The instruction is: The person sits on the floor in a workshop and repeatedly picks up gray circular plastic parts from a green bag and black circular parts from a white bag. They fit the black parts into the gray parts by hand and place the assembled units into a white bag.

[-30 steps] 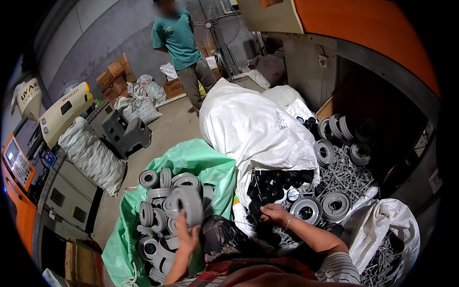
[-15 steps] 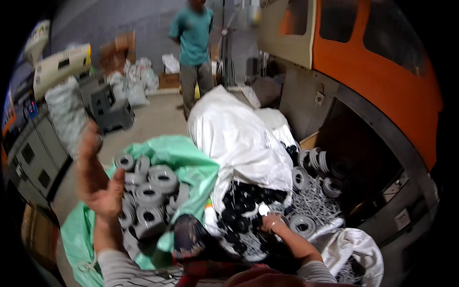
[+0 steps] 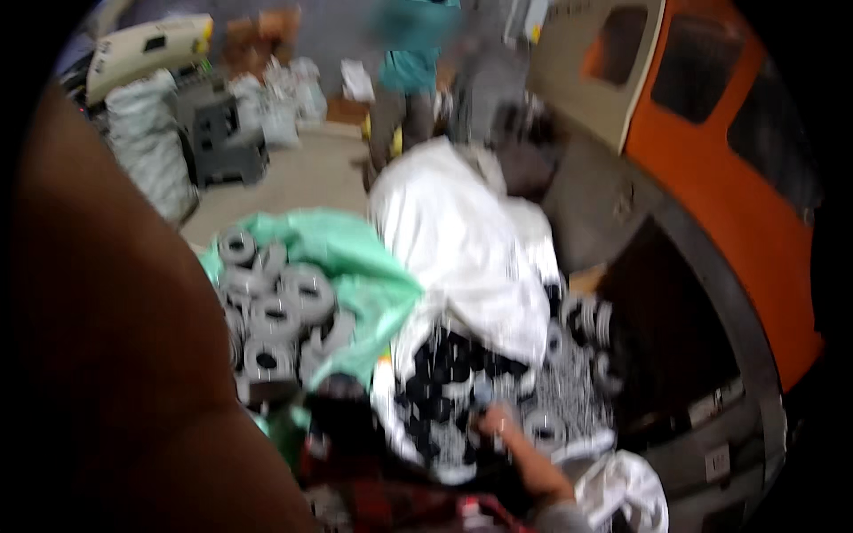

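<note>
Dark and very close, my left hand and forearm (image 3: 151,355) fill the left side of the view; the fingers cannot be made out. My right hand (image 3: 498,425) reaches over an open white sack (image 3: 384,413), its fingers curled and blurred. A small shiny, pale thing (image 3: 482,393) shows at those fingertips, too smeared to name. Round black plastic pieces (image 3: 435,377) and thin grey sticks (image 3: 451,442) lie in the sack around that hand. Left of it, grey plastic rings (image 3: 274,317) with open centres are heaped on a green sack (image 3: 355,258).
A full white sack (image 3: 444,204) lies beyond the open one. An orange and grey machine (image 3: 702,169) borders the right. More grey sticks (image 3: 577,391) and rings lie beside it. A person in a teal shirt (image 3: 413,62) stands at the back. White sacks (image 3: 147,133) stand far left.
My left hand has come up close to the view from beside the grey rings, where its fingers were spread. My right hand stays over the black pieces. The whole view has shifted and blurred.
</note>
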Motion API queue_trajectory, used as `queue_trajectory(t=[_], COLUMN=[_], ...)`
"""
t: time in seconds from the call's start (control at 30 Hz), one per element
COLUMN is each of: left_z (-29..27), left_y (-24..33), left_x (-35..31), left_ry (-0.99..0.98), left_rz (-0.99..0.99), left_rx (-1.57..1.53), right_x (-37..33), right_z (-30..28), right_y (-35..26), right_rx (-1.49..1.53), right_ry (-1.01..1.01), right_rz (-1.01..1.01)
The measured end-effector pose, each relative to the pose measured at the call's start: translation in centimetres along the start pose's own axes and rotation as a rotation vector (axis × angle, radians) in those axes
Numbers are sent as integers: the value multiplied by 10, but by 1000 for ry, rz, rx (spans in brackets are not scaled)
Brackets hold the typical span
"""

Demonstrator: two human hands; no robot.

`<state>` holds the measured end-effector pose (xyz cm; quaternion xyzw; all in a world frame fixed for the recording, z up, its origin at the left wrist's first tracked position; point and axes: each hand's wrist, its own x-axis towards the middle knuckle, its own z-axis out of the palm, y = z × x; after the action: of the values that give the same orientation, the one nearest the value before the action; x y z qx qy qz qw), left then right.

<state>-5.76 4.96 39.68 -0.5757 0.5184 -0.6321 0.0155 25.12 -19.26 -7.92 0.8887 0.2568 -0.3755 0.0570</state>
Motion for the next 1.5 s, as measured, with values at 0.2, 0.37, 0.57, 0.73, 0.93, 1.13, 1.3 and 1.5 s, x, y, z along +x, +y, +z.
queue_trajectory(t=[0.2,0.37,0.57,0.73,0.93,1.13,1.3,1.5], left_z=[-8,-2,-17,64,133,131,142,153], left_y=[12,11,-8,53,148,153,176,176], left_x=[-6,-16,-72,-191,-281,-321,-350,-336], left_ry=[89,-28,128,-298,478,467,568,396], left_rz=[2,-48,-530,-1871,-2653,-2559,-2563,-2517], left_rx=[-53,-42,-50,-374,-1426,-980,-1023,-790], right_x=[56,7,-78,-136,-156,-59,37,57], right_z=[120,42,-26,-43,-54,-66,0,8], right_y=[67,-6,-34,-82,-132,-99,-65,-65], right_rx=[-229,192,639,353,225,714,321,434], right_ry=[780,578,778,1030,810,835,417,317], right_rz=[31,27,7,-745,-1264,-513,-187,-193])
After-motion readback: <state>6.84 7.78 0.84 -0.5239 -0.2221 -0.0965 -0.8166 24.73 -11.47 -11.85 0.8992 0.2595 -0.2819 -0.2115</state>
